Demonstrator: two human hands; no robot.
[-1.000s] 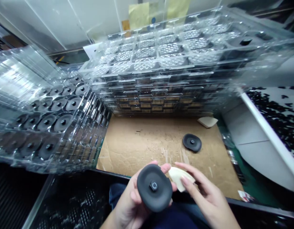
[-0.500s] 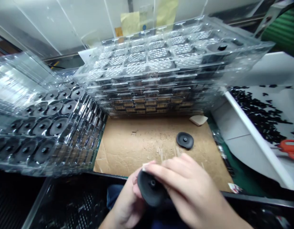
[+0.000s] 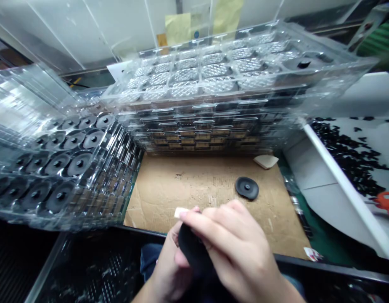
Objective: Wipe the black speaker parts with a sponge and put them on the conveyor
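Note:
Close to my body, a black rounded disc (image 3: 194, 248) is gripped by my left hand (image 3: 170, 263), its thumb and fingers around the left edge. The disc is tilted, so its face is mostly turned away and partly hidden. My right hand (image 3: 238, 248) is closed over the disc's upper right side and pinches a small white piece (image 3: 181, 212) that sticks out past the fingertips at the disc's top edge. A second black disc (image 3: 246, 187) with a small central stud lies on the cardboard (image 3: 169, 185) beyond my right hand.
Stacked clear plastic trays (image 3: 207, 109) stand behind the cardboard. More trays on the left hold several black discs (image 3: 79, 163). A white wedge (image 3: 266, 161) lies at the back right. The white bin (image 3: 323, 155) holds small black parts (image 3: 345, 155) and orange-handled scissors (image 3: 386, 202).
The held disc has tilted, its face turning out of sight. My right hand has shifted slightly left, and the white piece now protrudes more. The whole view has shifted a little.

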